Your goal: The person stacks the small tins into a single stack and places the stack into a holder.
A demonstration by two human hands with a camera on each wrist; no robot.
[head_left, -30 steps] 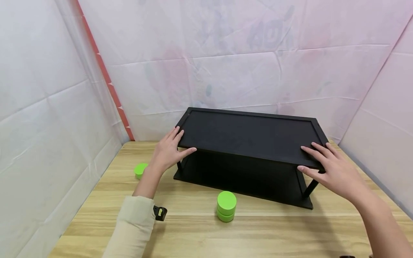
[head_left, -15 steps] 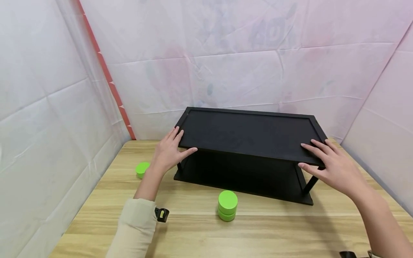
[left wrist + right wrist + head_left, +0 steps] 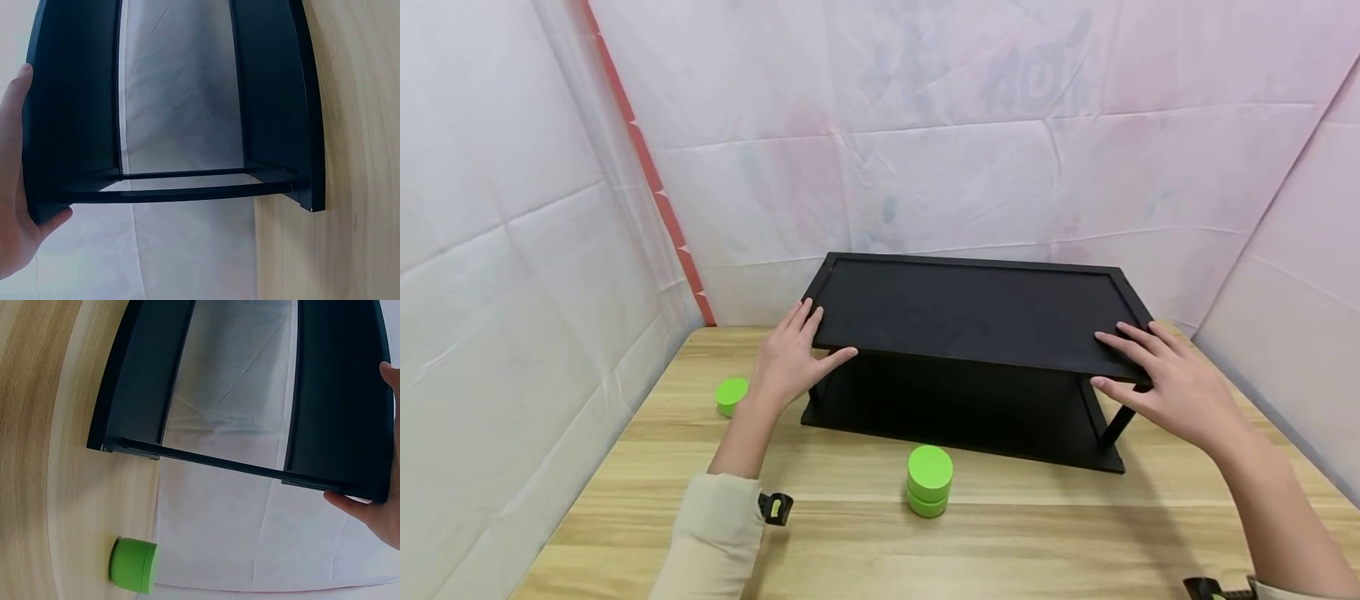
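Centre of frame [head] | black, flat-topped two-tier shelf (image 3: pixel 970 312) slid slightly left | left hand (image 3: pixel 785 362), right hand (image 3: pixel 1183 396) grip its ends, undersides hidden | repositioning seems underway

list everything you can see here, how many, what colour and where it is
Wood-grain table: 1, light brown, across the lower head view
Two-tier shelf: 1, black, at the table's far half
Front cylinder: 1, green, before the shelf
Left cylinder: 1, green, left of the shelf
Right cylinder: 1, green, off the shelf's right end, seen only in the right wrist view
Sheeting: count unclear, white, faint print, back and sides
Red strip: 1, red, back left corner
Wrist cameras: 2, black, one per wrist
Sleeves: 2, pale beige, the right barely showing
Left hand: 1, bare, touching the shelf's left end
Right hand: 1, bare, touching its right end
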